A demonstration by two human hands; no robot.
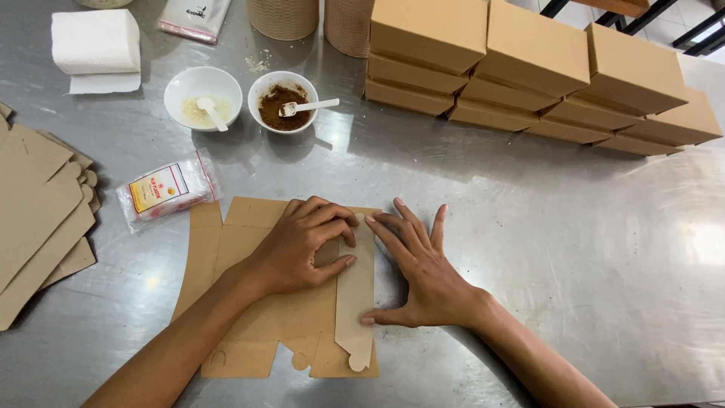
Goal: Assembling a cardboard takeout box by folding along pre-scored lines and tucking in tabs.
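A flat brown cardboard box blank (249, 325) lies on the steel table in front of me. Its right side panel (355, 302) is folded over, showing a paler inside face. My left hand (302, 245) rests on the blank, fingers curled, with the fingertips pressing at the top of the folded panel. My right hand (419, 264) lies flat and spread beside the fold, its fingertips touching the panel's upper edge and the thumb at its lower right edge. Neither hand grips anything.
A stack of flat blanks (38, 211) lies at the left edge. Nearby is a clear packet (166, 190). Two white bowls with spoons, one with pale paste (202, 98), one with brown powder (283, 100), stand behind. Folded brown boxes (536, 68) are stacked at the back right. Folded white towels (97, 45).
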